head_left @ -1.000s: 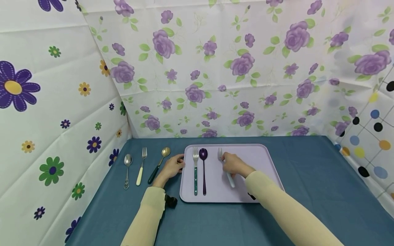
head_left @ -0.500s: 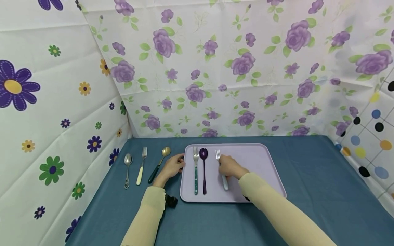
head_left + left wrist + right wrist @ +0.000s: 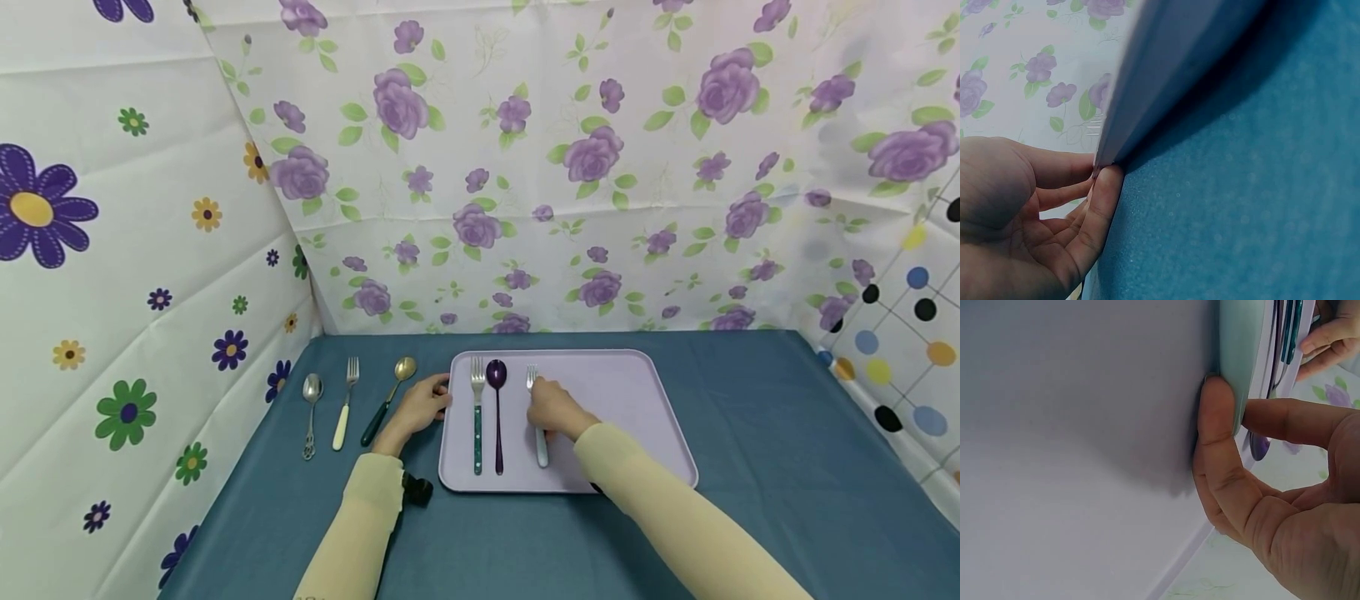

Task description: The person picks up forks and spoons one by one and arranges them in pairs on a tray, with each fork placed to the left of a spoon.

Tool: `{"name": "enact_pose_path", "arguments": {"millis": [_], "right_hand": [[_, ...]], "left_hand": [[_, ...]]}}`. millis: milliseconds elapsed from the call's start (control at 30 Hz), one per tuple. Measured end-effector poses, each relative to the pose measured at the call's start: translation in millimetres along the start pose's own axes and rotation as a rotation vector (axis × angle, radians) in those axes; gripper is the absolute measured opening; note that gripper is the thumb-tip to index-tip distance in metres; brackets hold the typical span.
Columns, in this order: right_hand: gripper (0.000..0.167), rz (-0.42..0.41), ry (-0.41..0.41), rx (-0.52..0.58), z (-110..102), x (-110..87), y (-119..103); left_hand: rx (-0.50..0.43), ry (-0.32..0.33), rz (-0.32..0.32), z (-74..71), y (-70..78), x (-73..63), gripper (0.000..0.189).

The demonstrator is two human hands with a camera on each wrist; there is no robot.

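My right hand point(image 3: 557, 407) pinches a fork with a pale blue-green handle point(image 3: 1239, 350) between thumb and fingers. The fork lies upright in the head view, over the pale lilac tray point(image 3: 622, 392), its tines just past my fingers. To its left on the tray lie a purple spoon point(image 3: 497, 375) and a fork with a dark green handle point(image 3: 477, 433), side by side. At the tray's left edge, my left hand point(image 3: 422, 402) holds the rim; the left wrist view shows thumb point(image 3: 1069, 169) and fingers on either side of it.
Left of the tray, on the blue cloth point(image 3: 517, 542), lie a silver spoon point(image 3: 311, 400), a fork with a cream handle point(image 3: 341, 427) and a gold spoon with a dark green handle point(image 3: 405, 369). A flowered sheet point(image 3: 525, 167) hangs behind the table.
My right hand has shifted left with the pale-handled fork, which has turned from slanted to nearly parallel with the purple spoon. My left hand stays at the tray's edge.
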State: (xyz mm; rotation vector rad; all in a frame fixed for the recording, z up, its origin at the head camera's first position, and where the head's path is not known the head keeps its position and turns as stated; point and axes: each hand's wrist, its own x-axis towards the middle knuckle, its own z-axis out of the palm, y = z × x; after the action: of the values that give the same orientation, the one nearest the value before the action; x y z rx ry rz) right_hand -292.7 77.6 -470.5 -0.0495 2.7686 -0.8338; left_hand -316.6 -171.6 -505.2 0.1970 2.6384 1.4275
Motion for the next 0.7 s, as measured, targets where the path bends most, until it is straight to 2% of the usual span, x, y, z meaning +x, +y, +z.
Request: {"name": "enact_pose_path", "arguments": {"millis": [700], "right_hand": [[0.036, 0.014, -0.018, 0.018, 6.0, 1.4, -1.7]], "left_hand": [[-0.001, -0.003, 0.001, 0.3, 1.5, -0.6, 0.047]]}}
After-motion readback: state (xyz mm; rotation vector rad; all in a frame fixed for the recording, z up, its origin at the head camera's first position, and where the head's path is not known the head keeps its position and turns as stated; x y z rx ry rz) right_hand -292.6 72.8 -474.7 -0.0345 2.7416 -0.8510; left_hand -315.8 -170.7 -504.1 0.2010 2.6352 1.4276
